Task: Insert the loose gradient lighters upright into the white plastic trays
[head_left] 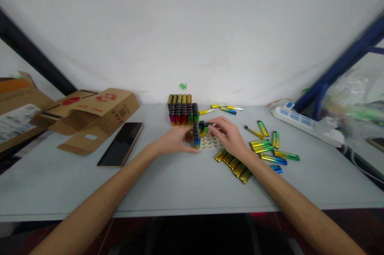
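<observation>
A white tray [210, 142] with round holes sits on the table in front of me, a row of dark-topped lighters [197, 137] upright along its left side. My left hand [177, 140] is closed around that side, thumb at the front corner and fingers partly hidden behind. Over the tray, my right hand [227, 133] pinches a yellow-green lighter [205, 131], tilted beside the upright row. Several gold lighters [234, 163] lie in a slanted line by my right wrist. More yellow, green and blue lighters [261, 145] are scattered to the right.
Behind the tray stands a packed block of colourful lighters [183, 115]. A few loose lighters [228, 109] lie near the wall. Leftward are a phone [120, 144] and opened cardboard boxes [117, 103]. A white power strip [309, 123] and a clear plastic bag [354, 91] are at the right.
</observation>
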`<state>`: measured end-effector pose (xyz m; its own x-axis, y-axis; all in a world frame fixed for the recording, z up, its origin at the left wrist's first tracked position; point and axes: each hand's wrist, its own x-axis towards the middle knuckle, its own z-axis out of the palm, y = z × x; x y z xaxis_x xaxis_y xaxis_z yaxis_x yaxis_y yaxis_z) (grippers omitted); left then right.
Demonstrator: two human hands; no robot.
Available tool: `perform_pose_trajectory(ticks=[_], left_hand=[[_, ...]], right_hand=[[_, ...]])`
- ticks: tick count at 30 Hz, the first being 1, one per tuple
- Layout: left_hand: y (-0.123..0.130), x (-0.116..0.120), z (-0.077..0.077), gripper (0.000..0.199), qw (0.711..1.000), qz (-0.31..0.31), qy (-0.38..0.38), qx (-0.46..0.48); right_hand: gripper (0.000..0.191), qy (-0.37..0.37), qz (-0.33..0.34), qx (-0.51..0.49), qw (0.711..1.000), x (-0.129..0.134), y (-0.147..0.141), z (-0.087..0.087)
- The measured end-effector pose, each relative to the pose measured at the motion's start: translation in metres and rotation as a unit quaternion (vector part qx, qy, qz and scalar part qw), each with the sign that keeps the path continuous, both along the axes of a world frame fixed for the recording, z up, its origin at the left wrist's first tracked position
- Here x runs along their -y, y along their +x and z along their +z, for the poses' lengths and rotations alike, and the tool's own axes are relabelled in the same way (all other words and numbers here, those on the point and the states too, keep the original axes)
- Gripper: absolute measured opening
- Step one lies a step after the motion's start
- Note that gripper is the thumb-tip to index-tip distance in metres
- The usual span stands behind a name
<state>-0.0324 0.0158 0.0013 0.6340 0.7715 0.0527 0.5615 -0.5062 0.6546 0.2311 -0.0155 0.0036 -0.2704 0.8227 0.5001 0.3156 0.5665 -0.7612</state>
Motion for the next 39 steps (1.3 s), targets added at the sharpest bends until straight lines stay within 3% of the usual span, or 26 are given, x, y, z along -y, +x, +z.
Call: perform_pose_trajectory(ticks=[11,18,21,27,35,39], left_hand=[[0.001,0.001,0.001,0.059,1.000,0.007,0.009,0.006],[0.002,0.002,0.002,0.059,1.000,0.000,0.007,0.014],[0.002,0.002,0.001,0.059,1.000,0.001,0.011,0.015],[0.003,0.001,-0.002,0.057,1.000,0.011,0.026,0.008],[0.003,0.002,0.000,0.056,1.000,0.005,0.017,0.009],[0.002,0.002,0.001,0.057,1.000,0.006,0.013,0.005]], right_hand=[[0.028,-0.036,0.052,0.042,0.997,-0.004,0.000,0.000],[0.023,0.077,0.090,0.136,0.984,-0.015,0.005,0.005],[0.023,0.118,0.063,0.139,0.981,-0.017,0.000,0.000],[0.032,0.125,0.029,0.161,0.979,-0.013,-0.009,-0.012],[0.034,0.130,0.014,0.199,0.971,-0.007,-0.001,-0.002],[0.032,0.135,-0.015,0.169,0.976,-0.008,0.007,0.005]])
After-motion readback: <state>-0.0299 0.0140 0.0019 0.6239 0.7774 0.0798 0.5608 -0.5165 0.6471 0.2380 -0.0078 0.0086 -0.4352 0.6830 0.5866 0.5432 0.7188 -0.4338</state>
